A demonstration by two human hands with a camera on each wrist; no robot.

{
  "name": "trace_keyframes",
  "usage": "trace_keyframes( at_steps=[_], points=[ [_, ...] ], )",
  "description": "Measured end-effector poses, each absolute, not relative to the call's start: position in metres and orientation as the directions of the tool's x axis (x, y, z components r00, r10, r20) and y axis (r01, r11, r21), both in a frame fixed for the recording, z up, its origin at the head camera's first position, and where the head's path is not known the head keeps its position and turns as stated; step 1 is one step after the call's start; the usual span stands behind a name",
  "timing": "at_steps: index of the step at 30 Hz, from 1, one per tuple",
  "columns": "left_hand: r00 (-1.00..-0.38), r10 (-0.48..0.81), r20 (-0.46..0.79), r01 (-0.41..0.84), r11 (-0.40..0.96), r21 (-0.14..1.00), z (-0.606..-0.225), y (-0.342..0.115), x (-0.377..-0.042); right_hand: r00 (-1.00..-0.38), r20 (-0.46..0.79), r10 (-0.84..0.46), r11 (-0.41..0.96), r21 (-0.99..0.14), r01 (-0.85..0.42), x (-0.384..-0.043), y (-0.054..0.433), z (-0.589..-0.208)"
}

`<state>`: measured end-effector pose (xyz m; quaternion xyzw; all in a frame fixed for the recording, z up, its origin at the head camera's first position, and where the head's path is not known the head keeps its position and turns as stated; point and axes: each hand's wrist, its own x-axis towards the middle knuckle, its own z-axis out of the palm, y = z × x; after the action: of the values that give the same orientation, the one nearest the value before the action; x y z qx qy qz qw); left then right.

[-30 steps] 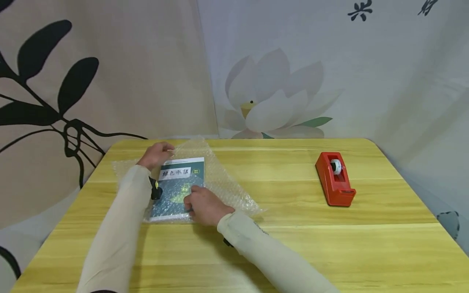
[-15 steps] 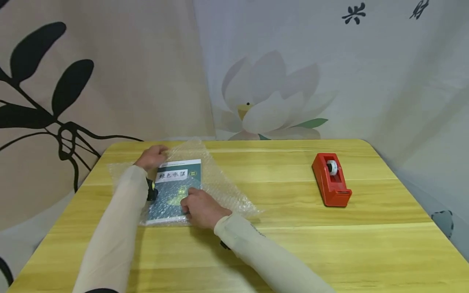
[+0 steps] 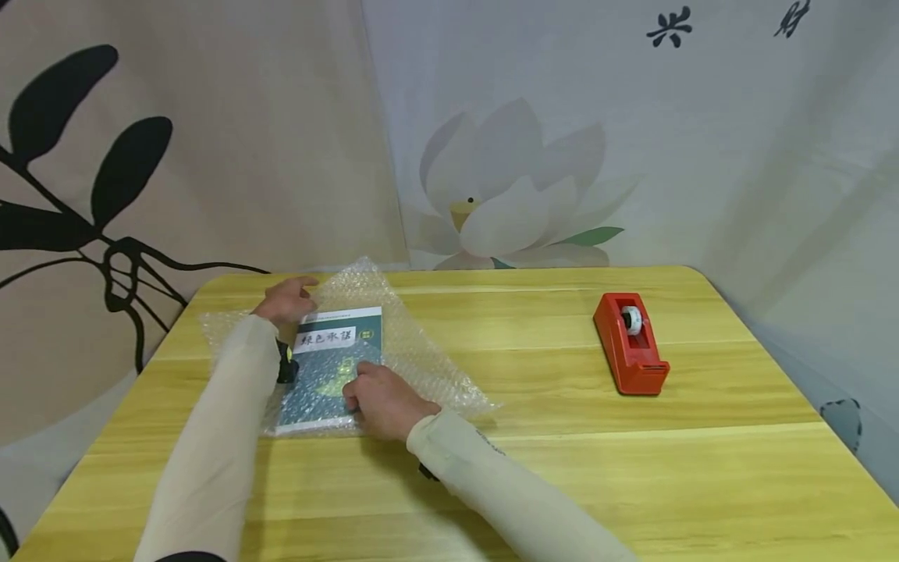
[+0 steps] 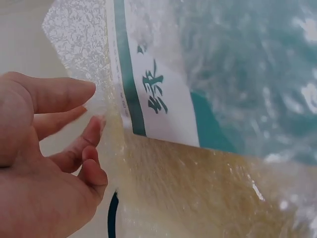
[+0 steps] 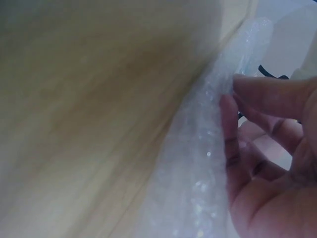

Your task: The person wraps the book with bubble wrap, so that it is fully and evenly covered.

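Observation:
A book [image 3: 328, 367] with a blue-green cover and a white title label lies face up on a sheet of bubble wrap [image 3: 421, 359]. A layer of the wrap covers the cover's lower part. My left hand [image 3: 286, 300] is at the book's top left corner; in the left wrist view, its loosely bent fingers [image 4: 64, 94] lie beside the wrap with nothing held between them. My right hand [image 3: 385, 400] rests on the wrapped book's right side. Its bent fingertips [image 5: 229, 106] press against the wrap in the right wrist view.
A red tape dispenser [image 3: 632, 343] with a white roll stands on the right side of the wooden table [image 3: 548, 476]. Behind the table hangs a pale cloth [image 3: 709, 156] printed with plants and a large flower. One wrap corner reaches the table's back edge.
Both hands keep nearly the same place on the book and wrap. The whole head view has shifted slightly, carrying the table, dispenser and book a little to the left.

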<state>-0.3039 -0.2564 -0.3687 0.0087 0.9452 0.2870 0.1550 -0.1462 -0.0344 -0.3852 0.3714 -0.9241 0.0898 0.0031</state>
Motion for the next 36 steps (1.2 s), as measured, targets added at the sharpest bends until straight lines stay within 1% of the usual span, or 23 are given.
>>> trace_keyframes(
  at_steps=[3,7,16,24,27,33,36],
  points=[
    [-0.96,0.113,-0.255,-0.044,0.841,0.539,-0.369,-0.257,-0.304,-0.722,0.08,-0.688,0.707,-0.154,-0.69,-0.146,-0.035,-0.386],
    [-0.969,0.12,-0.214,-0.021,0.829,0.559,-0.368,-0.256,-0.301,-0.722,0.085,-0.686,0.707,-0.154,-0.69,-0.146,-0.034,-0.386],
    [-0.979,0.164,-0.12,0.064,0.809,0.585,-0.366,-0.255,-0.291,-0.727,0.067,-0.683,0.71,-0.17,-0.683,-0.146,-0.035,-0.384],
    [-0.982,0.184,-0.037,0.129,0.802,0.583,-0.361,-0.253,-0.283,-0.735,0.054,-0.676,0.708,-0.23,-0.668,-0.146,-0.034,-0.383],
    [-0.981,0.189,-0.03,0.137,0.804,0.578,-0.358,-0.253,-0.28,-0.739,0.055,-0.671,0.71,-0.241,-0.662,-0.146,-0.033,-0.381],
    [-0.98,0.188,-0.071,0.111,0.8,0.59,-0.354,-0.252,-0.272,-0.751,0.034,-0.659,0.717,-0.274,-0.641,-0.145,-0.033,-0.381],
    [-0.977,0.198,-0.072,0.12,0.801,0.586,-0.354,-0.252,-0.268,-0.75,0.032,-0.66,0.715,-0.28,-0.641,-0.145,-0.034,-0.382]
  ],
)
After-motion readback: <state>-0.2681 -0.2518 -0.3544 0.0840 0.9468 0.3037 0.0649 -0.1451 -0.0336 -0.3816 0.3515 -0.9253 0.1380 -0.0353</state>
